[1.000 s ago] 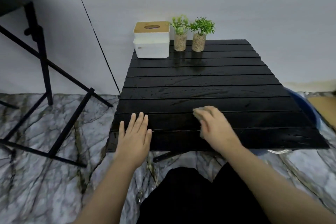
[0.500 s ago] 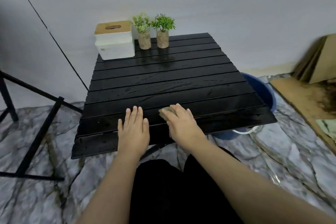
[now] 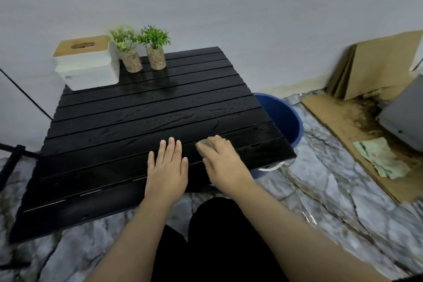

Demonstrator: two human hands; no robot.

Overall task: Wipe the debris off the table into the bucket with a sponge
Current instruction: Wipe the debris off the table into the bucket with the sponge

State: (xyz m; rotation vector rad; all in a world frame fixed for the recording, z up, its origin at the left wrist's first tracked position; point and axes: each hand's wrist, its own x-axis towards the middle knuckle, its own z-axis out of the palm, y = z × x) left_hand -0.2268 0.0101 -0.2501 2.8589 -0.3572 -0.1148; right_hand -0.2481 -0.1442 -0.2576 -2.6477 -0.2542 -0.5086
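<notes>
A black slatted table (image 3: 142,121) fills the middle of the head view, its surface wet and shiny. My right hand (image 3: 223,163) presses a greenish sponge (image 3: 207,143) onto the near slats; only the sponge's far end shows beyond the fingers. Just left of it, my left hand (image 3: 167,168) lies flat on the table with fingers together, holding nothing. A blue bucket (image 3: 282,117) stands on the floor against the table's right edge, partly hidden under the tabletop. I see no loose debris on the slats.
A white tissue box with a wooden lid (image 3: 85,64) and two small potted plants (image 3: 143,49) stand at the table's far edge. Cardboard sheets (image 3: 366,68), a grey box (image 3: 402,114) and crumpled paper (image 3: 382,158) lie at right. Marble floor surrounds the table.
The view has swung to the right, bringing the bucket and cardboard into sight. Both hands stay on the near slats, now closer together; the right hand keeps the sponge.
</notes>
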